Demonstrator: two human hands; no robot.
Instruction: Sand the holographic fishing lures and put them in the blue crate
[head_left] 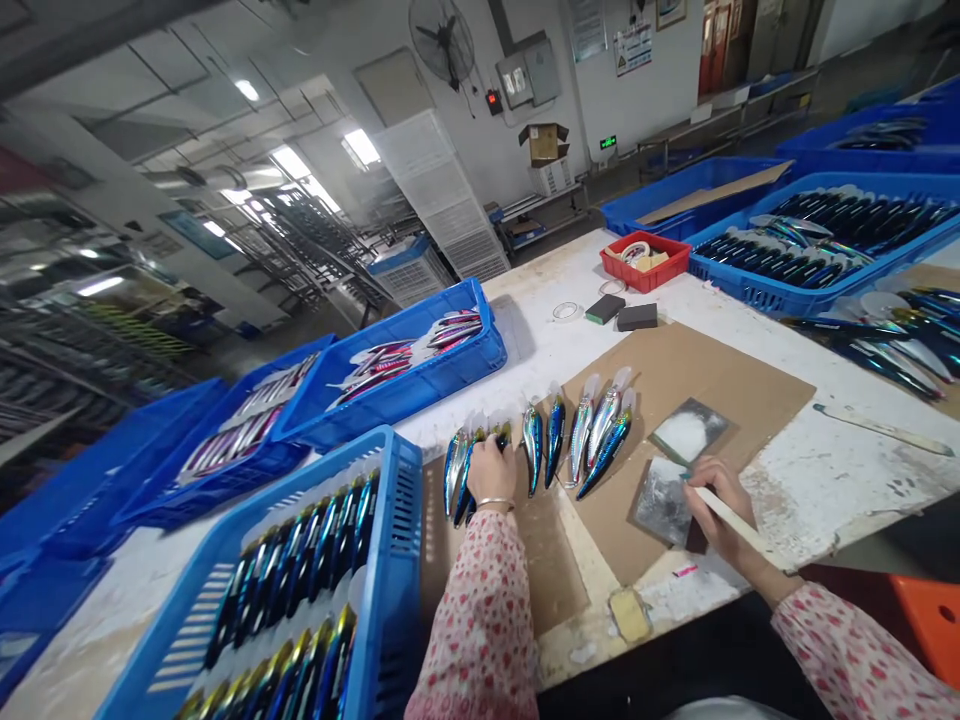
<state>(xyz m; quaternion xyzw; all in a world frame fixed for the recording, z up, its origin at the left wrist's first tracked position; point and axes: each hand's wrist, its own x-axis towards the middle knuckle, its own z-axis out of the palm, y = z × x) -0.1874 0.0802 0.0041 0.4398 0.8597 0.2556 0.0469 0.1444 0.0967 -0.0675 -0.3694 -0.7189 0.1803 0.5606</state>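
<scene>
My left hand (493,475) reaches down among blue-and-silver fishing lures with clear lips, its fingers closed around one lure (504,438). Another lure (454,465) lies just left of that hand. To its right, several more lures (581,430) rest in a loose row on brown cardboard. My right hand (718,500) grips a pale-handled brush (731,520), its greenish tip low over two dark square plates. The nearer plate (660,500) is smeared with white and partly hidden by that hand. On the farther plate (690,430) sits a white patch.
Light-blue baskets of lures stand at left (390,500) and far right (787,295). Behind is a blue bin (480,350) of pink lures. A red tray (652,270), dark blocks (636,317), a second brush (885,430) and a yellow sponge (630,615) lie on the table.
</scene>
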